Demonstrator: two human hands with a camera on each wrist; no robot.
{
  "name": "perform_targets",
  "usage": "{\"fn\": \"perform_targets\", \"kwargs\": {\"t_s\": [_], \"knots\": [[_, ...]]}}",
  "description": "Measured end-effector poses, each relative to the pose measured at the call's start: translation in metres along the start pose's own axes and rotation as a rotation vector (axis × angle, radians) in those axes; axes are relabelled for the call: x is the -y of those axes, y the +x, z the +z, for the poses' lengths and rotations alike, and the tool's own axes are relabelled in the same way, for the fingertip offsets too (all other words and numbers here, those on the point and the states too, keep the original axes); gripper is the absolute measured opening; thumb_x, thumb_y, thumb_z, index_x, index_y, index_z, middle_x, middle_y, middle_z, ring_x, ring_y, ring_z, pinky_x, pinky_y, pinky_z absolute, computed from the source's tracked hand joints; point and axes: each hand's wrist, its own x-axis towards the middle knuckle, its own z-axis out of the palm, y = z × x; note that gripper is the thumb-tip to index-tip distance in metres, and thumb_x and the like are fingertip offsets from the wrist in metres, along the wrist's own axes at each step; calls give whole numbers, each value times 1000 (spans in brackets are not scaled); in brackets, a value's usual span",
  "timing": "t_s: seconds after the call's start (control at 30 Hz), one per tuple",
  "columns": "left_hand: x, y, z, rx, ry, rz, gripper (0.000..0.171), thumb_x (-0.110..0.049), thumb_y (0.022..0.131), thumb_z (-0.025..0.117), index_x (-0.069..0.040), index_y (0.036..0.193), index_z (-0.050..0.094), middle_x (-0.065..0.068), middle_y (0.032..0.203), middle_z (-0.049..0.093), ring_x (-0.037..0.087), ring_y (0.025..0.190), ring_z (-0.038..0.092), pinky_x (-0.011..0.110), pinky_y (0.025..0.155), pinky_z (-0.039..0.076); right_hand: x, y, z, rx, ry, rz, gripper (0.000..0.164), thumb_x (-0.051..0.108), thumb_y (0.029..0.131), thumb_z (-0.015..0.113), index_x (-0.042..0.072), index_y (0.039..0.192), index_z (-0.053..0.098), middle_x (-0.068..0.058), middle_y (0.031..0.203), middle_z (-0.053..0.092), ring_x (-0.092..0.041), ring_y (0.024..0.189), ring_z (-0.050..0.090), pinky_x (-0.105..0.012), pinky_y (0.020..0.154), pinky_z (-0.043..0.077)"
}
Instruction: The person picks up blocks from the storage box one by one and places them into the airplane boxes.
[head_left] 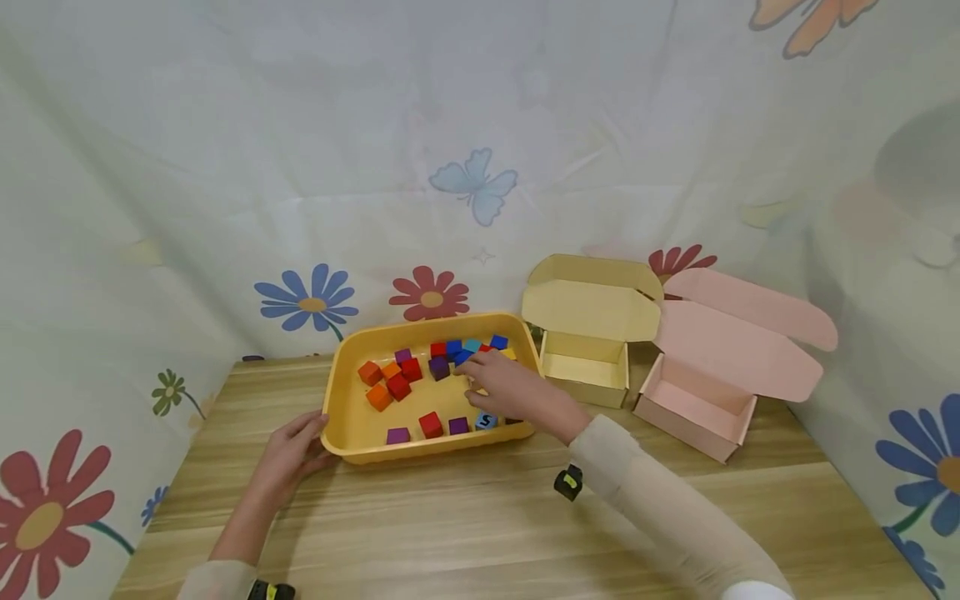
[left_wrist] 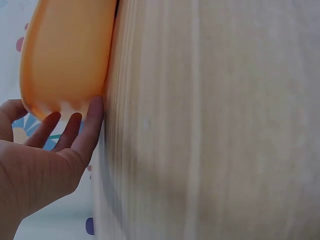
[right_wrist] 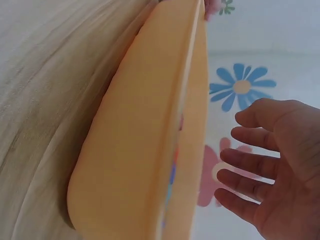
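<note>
A yellow plastic bin (head_left: 431,454) with several coloured cubes inside stands on the wooden table. My left hand (head_left: 291,454) is at its near left corner; the fingertips (left_wrist: 75,117) rest on the outer wall, the thumb by the rim. My right hand (head_left: 513,385) reaches over the bin's right side, above the cubes, fingers loosely bent. Nothing shows between those fingers (right_wrist: 245,162) in the right wrist view. Blue cubes (head_left: 454,348) lie near its fingertips, and a light-blue cube with a black S (head_left: 486,421) sits below it. Red cubes (head_left: 431,425) and orange cubes (head_left: 378,397) lie farther left.
Right of the bin stands a pale yellow cardboard box (head_left: 588,392) with its lid raised. Beside it is an open pink box (head_left: 690,421), lid tilted back. The wooden table (head_left: 450,533) extends in front. A flower-printed sheet (head_left: 337,208) hangs behind and at both sides.
</note>
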Motion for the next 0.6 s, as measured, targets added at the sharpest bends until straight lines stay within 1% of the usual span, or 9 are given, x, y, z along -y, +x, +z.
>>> {"fn": "perform_targets", "kwargs": {"t_s": [0.2, 0.37, 0.43, 0.5, 0.6], "knots": [[1, 0, 0, -15, -22, -19, 74, -38, 104, 58, 4, 157, 29, 29, 153, 39, 17, 105, 71, 42, 96, 58, -15, 20, 4, 21, 31, 55, 30, 19, 101, 64, 7, 128, 68, -11, 124, 67, -26, 108, 62, -36, 98, 54], [-3, -1, 0, -17, -14, -40, 73, -37, 104, 59, 4, 157, 29, 29, 154, 38, 17, 106, 70, 43, 96, 57, -24, 38, 0, 64, 38, 115, 28, 20, 101, 65, 5, 124, 70, -12, 117, 70, -23, 96, 63, -35, 93, 56], [-5, -1, 0, -12, -9, -47, 73, -37, 105, 58, 4, 157, 28, 30, 155, 36, 17, 106, 70, 43, 97, 57, -27, 45, -1, 93, 54, 152, 28, 20, 100, 67, 6, 124, 71, -10, 116, 71, -20, 94, 63, -33, 93, 57], [-5, -2, 0, -15, -9, -53, 73, -36, 104, 59, 5, 157, 28, 30, 155, 35, 18, 106, 70, 44, 96, 57, -29, 51, -2, 122, 91, 181, 28, 16, 98, 70, 4, 123, 71, -9, 114, 72, -21, 92, 64, -33, 91, 58], [-6, -2, 1, -20, 1, -57, 73, -36, 104, 60, 5, 157, 29, 31, 155, 35, 19, 105, 70, 45, 96, 57, -33, 60, -2, 165, 116, 211, 28, 14, 96, 72, 5, 122, 71, -9, 116, 71, -21, 93, 63, -33, 92, 58]]}}
